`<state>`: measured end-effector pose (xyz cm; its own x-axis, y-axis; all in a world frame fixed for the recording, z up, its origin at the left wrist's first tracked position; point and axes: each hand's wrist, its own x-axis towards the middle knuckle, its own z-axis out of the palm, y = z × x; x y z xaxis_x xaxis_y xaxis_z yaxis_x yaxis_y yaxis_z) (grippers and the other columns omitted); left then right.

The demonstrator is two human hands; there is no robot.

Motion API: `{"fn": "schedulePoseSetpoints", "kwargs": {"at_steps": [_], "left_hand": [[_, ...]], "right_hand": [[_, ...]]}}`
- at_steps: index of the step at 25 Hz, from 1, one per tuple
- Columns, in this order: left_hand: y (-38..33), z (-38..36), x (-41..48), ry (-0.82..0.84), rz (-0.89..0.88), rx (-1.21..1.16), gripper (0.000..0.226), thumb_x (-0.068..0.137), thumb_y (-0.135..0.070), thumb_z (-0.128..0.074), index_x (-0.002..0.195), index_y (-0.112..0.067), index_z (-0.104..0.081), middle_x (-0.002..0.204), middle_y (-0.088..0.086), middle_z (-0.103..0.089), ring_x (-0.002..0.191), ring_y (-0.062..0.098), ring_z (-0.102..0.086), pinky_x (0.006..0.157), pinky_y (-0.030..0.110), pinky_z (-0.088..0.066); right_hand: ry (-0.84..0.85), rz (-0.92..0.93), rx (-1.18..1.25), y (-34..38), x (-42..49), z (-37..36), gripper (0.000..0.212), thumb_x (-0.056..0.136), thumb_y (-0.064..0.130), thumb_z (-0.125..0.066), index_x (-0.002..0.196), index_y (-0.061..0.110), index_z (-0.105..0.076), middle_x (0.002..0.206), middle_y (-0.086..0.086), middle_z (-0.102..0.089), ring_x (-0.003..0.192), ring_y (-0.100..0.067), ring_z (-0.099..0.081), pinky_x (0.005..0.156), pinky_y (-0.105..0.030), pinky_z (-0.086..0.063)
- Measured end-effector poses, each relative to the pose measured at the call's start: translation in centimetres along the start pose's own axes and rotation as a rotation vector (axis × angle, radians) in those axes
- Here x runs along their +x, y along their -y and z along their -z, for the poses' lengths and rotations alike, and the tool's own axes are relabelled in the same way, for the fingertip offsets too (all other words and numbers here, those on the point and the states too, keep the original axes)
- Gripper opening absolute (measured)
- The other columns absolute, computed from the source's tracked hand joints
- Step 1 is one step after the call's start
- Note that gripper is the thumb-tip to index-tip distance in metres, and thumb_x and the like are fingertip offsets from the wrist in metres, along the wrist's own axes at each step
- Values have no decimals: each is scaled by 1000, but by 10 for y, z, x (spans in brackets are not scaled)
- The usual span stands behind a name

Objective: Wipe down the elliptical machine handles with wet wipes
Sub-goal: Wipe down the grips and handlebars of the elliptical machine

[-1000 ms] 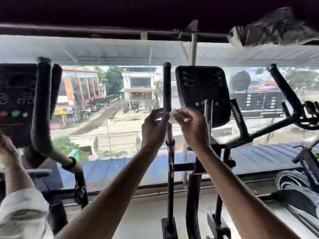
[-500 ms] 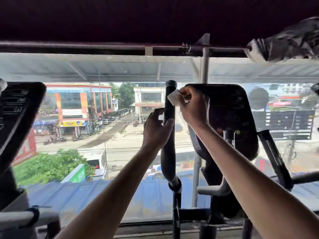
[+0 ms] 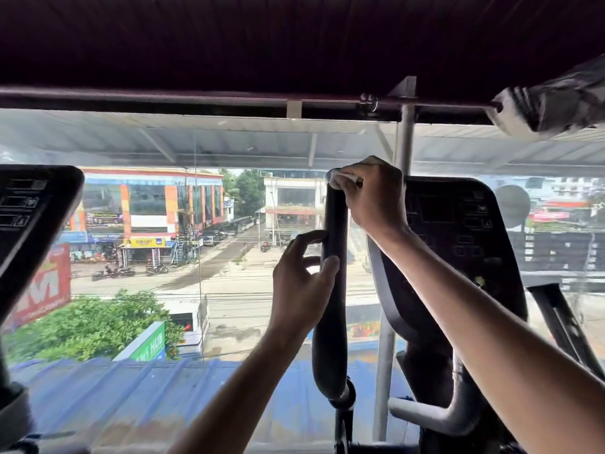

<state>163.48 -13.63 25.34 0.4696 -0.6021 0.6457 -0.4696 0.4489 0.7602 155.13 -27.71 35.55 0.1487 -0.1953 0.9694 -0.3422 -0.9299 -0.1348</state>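
Head: wet wipe (image 3: 340,180) atop handle (image 3: 334,224)

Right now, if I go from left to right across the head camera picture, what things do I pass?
Left console → left hand holding the handle → right hand pinching the wet wipe on the handle's top → right console.

The wet wipe (image 3: 342,180) is mostly hidden, seemingly capping the handle (image 3: 334,244); left console (image 3: 32,217) cropped by the edge.
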Motion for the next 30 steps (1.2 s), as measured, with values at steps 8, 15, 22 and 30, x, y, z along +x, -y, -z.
{"fn": "schedulePoseSetpoints", "kwargs": {"at_steps": [8,15,22,30], "left_hand": [[24,4,-1,57,241,-349,41,78,-37,-66,117,-27,-73,112,-12,-76,103,11,-73,95,42,-58],[27,13,-6,307,389,-571,25,102,-23,-60,119,-10,-71,110,19,-74,97,30,-74,84,34,-57],[27,14,-7,374,457,-735,31,103,-22,-56,114,4,-69,106,24,-75,93,26,-72,88,37,-52],[26,14,-8,346,476,-806,32,101,-20,-58,113,8,-65,99,21,-72,91,27,-72,83,38,-51]], "right_hand": [[147,124,-138,1,28,1,1,87,12,-83,87,12,-83,88,11,-64,68,9,-54,68,5,-37],[227,188,-207,5,36,5,7,89,19,-82,94,14,-84,95,1,-70,75,-5,-59,72,-4,-40],[195,217,-284,5,32,11,8,92,22,-80,98,20,-84,92,1,-72,77,-10,-65,75,-27,-52],[705,184,-195,38,12,41,11,81,28,-86,90,21,-85,80,15,-70,87,25,-54,74,-1,-38]]}}
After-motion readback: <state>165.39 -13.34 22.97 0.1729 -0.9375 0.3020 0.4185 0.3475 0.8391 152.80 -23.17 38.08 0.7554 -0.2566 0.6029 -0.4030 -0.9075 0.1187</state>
